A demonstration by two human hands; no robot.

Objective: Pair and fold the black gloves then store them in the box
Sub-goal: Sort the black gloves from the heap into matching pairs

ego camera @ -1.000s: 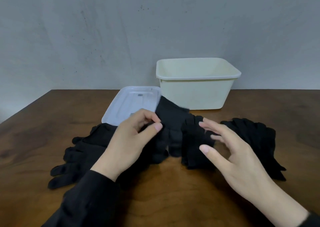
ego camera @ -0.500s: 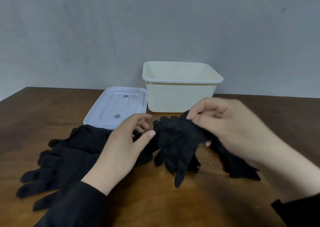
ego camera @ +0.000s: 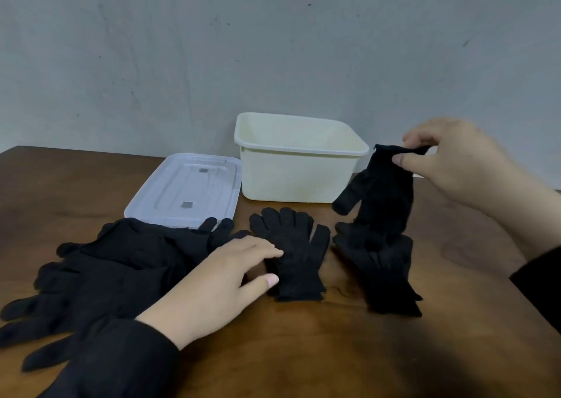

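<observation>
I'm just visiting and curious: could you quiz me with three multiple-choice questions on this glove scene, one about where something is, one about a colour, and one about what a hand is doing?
1. Where does the clear lid lie?
A. On top of the box
B. Flat on the table, to the left of the box
C. Inside the box

2. What colour is the box?
A. Cream
B. Blue
C. Black

3. What is the right hand doing?
A. Resting flat on the table
B. Pressing the lid down
C. Pinching the cuff of a glove so it hangs above the table

Answers:
1. B: the lid sits on the wooden table beside the box's left wall.
2. A: its walls and rim are pale cream.
3. C: thumb and fingers pinch the hanging glove at its cuff, while the left hand touches the flat glove.
</observation>
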